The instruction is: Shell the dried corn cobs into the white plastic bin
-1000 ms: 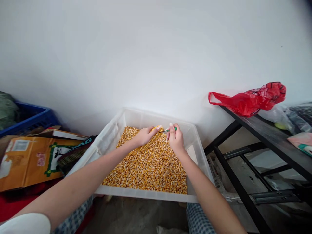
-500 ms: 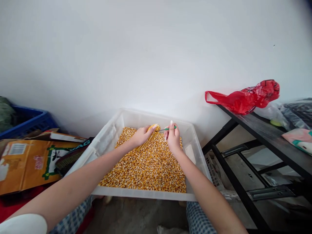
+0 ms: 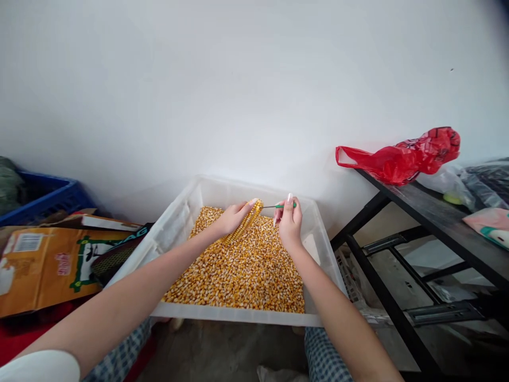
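Observation:
Over the bin, my left hand (image 3: 234, 218) is closed around a tilted ear of corn (image 3: 245, 222), its upper end pointing away and to the right. My right hand (image 3: 290, 222) grips a screwdriver (image 3: 271, 206) by its green handle. The thin metal shaft points left, with its tip at or close to the upper end of the ear; whether it touches I cannot tell. Below both hands, loose corn kernels (image 3: 242, 276) fill much of a whitish translucent plastic bin (image 3: 254, 317).
To the right, a black metal-framed table (image 3: 445, 217) carries a red plastic bag (image 3: 413, 156). An orange cardboard box (image 3: 47, 265) and a blue crate (image 3: 51, 196) stand at the left. Behind the bin rises a white wall (image 3: 246, 95).
My right hand has shifted right with the screwdriver, and more of the shaft shows. The ear in my left hand has turned, so more of its length is visible.

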{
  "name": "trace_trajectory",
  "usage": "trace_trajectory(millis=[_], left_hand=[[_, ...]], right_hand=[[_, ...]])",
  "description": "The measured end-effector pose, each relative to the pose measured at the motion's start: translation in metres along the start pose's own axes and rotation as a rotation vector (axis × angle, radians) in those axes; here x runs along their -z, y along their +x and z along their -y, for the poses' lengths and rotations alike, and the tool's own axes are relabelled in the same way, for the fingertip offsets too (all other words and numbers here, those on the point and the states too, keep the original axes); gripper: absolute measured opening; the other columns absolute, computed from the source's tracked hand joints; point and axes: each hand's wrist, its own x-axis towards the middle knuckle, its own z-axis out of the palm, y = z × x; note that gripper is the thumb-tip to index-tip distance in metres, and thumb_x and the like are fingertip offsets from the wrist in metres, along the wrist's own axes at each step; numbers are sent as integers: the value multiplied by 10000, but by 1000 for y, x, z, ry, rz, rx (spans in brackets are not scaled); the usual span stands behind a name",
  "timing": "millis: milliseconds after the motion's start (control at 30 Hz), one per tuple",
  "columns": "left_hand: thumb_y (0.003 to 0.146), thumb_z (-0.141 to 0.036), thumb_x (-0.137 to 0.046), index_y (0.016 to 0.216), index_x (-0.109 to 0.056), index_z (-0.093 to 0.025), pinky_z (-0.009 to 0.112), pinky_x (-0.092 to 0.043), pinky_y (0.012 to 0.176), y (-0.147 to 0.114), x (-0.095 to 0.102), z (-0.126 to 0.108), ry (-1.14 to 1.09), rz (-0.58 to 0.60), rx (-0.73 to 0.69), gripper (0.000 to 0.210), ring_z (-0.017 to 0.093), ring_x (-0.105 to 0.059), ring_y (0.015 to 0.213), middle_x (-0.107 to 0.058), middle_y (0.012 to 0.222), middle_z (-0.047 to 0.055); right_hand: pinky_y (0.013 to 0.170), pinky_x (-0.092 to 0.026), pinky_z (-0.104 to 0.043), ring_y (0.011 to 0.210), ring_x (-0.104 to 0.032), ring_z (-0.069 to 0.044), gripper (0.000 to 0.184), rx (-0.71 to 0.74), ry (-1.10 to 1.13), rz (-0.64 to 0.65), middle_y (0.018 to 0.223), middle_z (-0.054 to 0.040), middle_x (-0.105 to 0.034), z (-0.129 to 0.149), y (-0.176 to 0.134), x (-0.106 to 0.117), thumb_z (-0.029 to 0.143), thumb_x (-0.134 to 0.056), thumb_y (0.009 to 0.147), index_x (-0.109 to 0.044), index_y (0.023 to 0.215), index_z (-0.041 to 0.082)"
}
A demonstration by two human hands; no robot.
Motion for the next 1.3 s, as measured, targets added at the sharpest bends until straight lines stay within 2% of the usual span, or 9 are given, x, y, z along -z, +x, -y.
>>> trace_trajectory(millis=[233,400,533,667,833,1167,1300], left_hand=[[815,-599,-287,1126,-598,-184,322,-357,924,-2,-2,0,-34,35,2,605,257,-533,1043,-602,1150,29],[817,-598,-276,1088,-617,-174,322,-362,920,-2,-1,-1,-22,28,4,608,259,-533,1049,-612,1134,27],[826,-588,-268,1102,-610,-180,318,-370,904,-3,-1,-3,-2,21,-7,600,255,-547,1019,-622,1114,21],[827,-585,-266,1100,-609,-181,324,-374,893,-4,0,-2,10,19,0,596,252,-556,985,-638,1072,25],[828,-585,-252,1097,-607,-169,319,-397,845,-3,1,-3,39,8,8,609,246,-570,922,-661,982,32],[830,-576,-259,1021,-620,-176,299,-384,845,-4,1,-5,22,37,-28,572,230,-565,913,-653,1007,32],[824,-591,-243,940,-628,-158,305,-391,837,-4,2,-7,38,59,-14,591,233,-570,890,-666,937,40]], right_hand=[[399,-335,-180,412,-398,-67,284,115,-118,47,507,63,-416,1,-1,5,441,-348,875,-435,752,200],[385,-336,-173,387,-398,-62,299,22,-80,83,478,74,-403,0,0,2,458,-348,867,-419,736,199],[392,-354,-170,389,-422,-61,315,-15,-95,-23,476,74,-416,0,5,3,474,-342,862,-429,754,192],[378,-346,-168,379,-407,-61,314,24,-90,-147,478,78,-402,0,12,10,480,-338,859,-417,747,198],[385,-346,-176,390,-403,-67,301,73,-92,2,481,72,-392,2,9,11,457,-347,867,-425,731,199],[466,-367,-212,454,-460,-94,232,227,-370,144,519,45,-453,-3,3,13,380,-357,887,-452,779,199],[500,-360,-229,492,-476,-108,193,320,-500,213,560,27,-479,-4,1,16,348,-375,881,-465,811,193]])
